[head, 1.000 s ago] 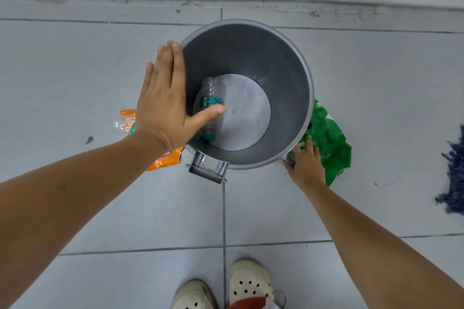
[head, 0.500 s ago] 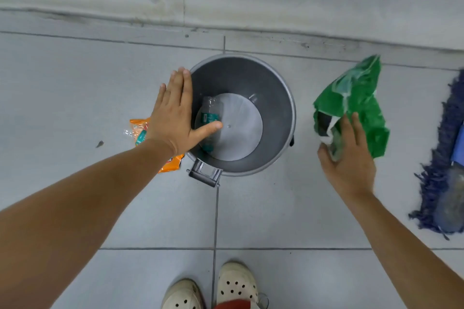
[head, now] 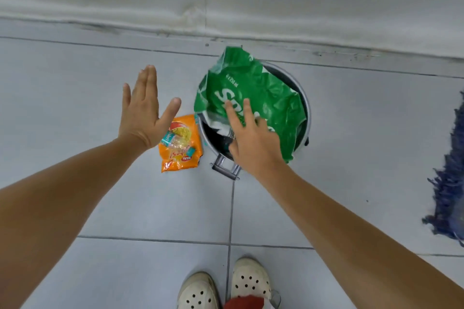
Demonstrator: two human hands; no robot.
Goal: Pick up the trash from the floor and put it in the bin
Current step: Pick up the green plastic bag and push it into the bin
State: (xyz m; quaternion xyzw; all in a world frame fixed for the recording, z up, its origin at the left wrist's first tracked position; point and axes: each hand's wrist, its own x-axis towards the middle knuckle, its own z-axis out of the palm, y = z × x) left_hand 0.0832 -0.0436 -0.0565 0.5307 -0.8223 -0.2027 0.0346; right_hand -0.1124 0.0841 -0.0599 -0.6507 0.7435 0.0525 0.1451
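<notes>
A round grey metal bin (head: 308,118) stands on the tiled floor near the wall, its handle facing me. A crumpled green plastic wrapper (head: 253,90) hangs over the bin's mouth and hides most of the inside. My right hand (head: 251,138) grips the wrapper's near edge, fingers lying on top of it. My left hand (head: 143,113) hovers flat over the floor to the left of the bin, fingers spread, holding nothing. An orange snack packet (head: 180,150) lies on the floor against the bin's left side, just under my left thumb.
A blue string mop head (head: 449,183) lies on the floor at the right edge. The white wall base runs behind the bin. My two white perforated shoes (head: 226,288) stand at the bottom, just short of the bin.
My right hand lifted the green wrapper off the floor right of the bin and carried it left over the bin's mouth. My left hand came off the rim and moved left.
</notes>
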